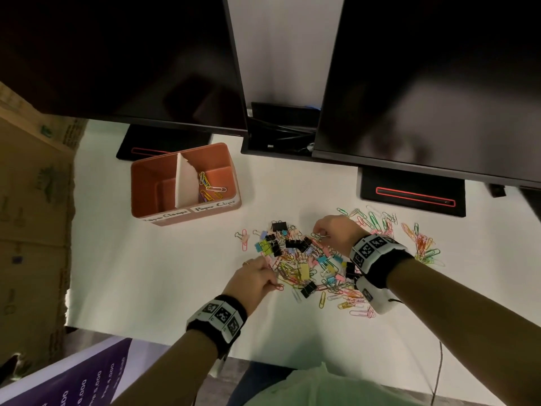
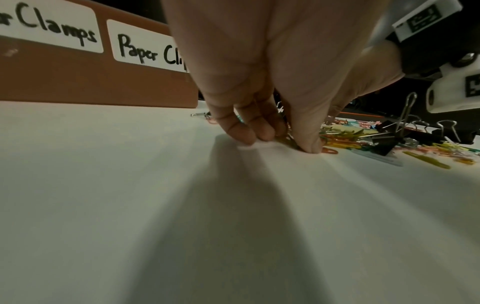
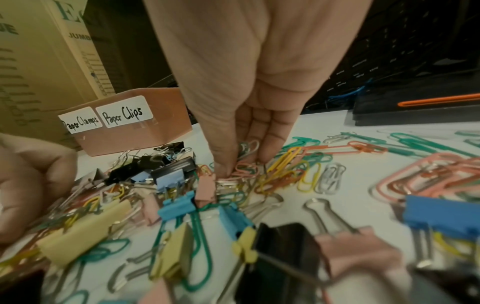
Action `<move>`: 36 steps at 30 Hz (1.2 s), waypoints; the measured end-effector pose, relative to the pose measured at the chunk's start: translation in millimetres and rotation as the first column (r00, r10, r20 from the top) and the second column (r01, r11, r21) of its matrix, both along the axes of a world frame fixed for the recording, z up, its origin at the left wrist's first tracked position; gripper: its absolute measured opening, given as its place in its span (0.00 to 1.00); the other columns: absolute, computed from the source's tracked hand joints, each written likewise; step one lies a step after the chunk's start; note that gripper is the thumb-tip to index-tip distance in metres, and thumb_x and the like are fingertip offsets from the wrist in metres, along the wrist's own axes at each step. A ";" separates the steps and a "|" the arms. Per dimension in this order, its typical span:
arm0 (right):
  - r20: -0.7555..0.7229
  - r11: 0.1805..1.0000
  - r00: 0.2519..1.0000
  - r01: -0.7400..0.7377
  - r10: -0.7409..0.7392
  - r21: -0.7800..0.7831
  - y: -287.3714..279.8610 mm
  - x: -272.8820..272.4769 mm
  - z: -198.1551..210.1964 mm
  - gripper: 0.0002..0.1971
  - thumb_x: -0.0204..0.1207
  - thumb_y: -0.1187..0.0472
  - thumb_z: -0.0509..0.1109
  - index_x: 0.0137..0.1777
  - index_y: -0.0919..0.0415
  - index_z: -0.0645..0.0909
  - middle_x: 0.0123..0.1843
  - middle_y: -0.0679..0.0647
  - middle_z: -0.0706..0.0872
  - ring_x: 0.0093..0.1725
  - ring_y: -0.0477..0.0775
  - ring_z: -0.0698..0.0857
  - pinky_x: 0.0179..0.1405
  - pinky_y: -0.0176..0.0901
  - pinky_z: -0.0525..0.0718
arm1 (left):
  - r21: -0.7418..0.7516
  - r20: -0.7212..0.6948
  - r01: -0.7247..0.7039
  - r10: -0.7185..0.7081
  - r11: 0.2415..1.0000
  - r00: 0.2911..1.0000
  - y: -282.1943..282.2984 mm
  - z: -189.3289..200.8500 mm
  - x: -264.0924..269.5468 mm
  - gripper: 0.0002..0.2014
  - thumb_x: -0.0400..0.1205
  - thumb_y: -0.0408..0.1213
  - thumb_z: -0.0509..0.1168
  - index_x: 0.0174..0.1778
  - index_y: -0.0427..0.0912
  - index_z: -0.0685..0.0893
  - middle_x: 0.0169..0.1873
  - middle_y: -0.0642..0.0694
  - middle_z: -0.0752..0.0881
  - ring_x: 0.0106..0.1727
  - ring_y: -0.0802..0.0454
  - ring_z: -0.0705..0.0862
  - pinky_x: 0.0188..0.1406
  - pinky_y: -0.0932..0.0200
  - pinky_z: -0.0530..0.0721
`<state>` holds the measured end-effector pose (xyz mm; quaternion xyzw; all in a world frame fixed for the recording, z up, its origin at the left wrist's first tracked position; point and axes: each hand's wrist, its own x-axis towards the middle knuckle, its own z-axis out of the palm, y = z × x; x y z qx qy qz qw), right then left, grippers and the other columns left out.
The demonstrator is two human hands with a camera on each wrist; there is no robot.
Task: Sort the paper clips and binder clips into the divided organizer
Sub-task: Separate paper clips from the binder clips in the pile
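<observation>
White tabletop (image 1: 152, 273) under two dark monitors (image 1: 126, 54), and the mixed pile of paper clips and binder clips (image 1: 304, 259) sprawls at centre, with the brown divided organizer (image 1: 164, 212) at about ten o'clock from it, a few paper clips (image 1: 209, 187) lying in its right compartment. Left hand (image 1: 253, 281) at the pile's seven o'clock edge, fingertips (image 2: 310, 144) pinching an orange paper clip (image 2: 330, 151) against the table. Right hand (image 1: 336, 231) at one o'clock, fingers curled round a silver paper clip (image 3: 248, 148).

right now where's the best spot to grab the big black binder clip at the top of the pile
Take the black binder clip by its wire handles, coming from above on the organizer side. It sits at the pile's far edge with open table there, so fingers reach it without snagging other clips.
</observation>
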<state>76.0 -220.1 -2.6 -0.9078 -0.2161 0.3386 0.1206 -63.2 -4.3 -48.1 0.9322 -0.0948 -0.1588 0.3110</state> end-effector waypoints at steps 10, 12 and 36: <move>0.012 0.997 1.000 -0.012 0.013 -0.072 5.9 0.2 -1.0 0.12 0.79 0.63 0.62 0.59 0.61 0.82 0.60 0.59 0.83 0.62 0.58 0.78 0.60 0.45 0.77 | 0.038 0.060 0.002 -0.004 0.999 0.998 11.2 -2.0 4.0 0.03 0.73 0.32 0.73 0.37 0.40 0.85 0.43 0.44 0.85 0.43 0.44 0.82 0.43 0.58 0.77; 0.012 0.997 1.000 -0.017 0.018 -0.078 6.3 -0.1 -1.5 0.12 0.79 0.63 0.62 0.59 0.61 0.82 0.60 0.59 0.82 0.62 0.59 0.78 0.60 0.46 0.77 | 0.044 0.078 -0.003 0.000 0.999 0.997 11.7 -0.7 4.5 0.04 0.72 0.31 0.73 0.37 0.40 0.84 0.40 0.44 0.86 0.41 0.44 0.82 0.42 0.58 0.77; 0.099 0.997 0.995 -0.037 0.031 0.064 1.4 2.1 22.0 0.09 0.81 0.61 0.62 0.56 0.58 0.82 0.57 0.55 0.85 0.56 0.56 0.82 0.56 0.45 0.79 | -0.121 -0.175 -0.194 0.172 0.973 0.969 21.6 2.5 18.2 0.07 0.72 0.23 0.68 0.41 0.38 0.87 0.35 0.52 0.82 0.33 0.60 0.79 0.41 0.62 0.79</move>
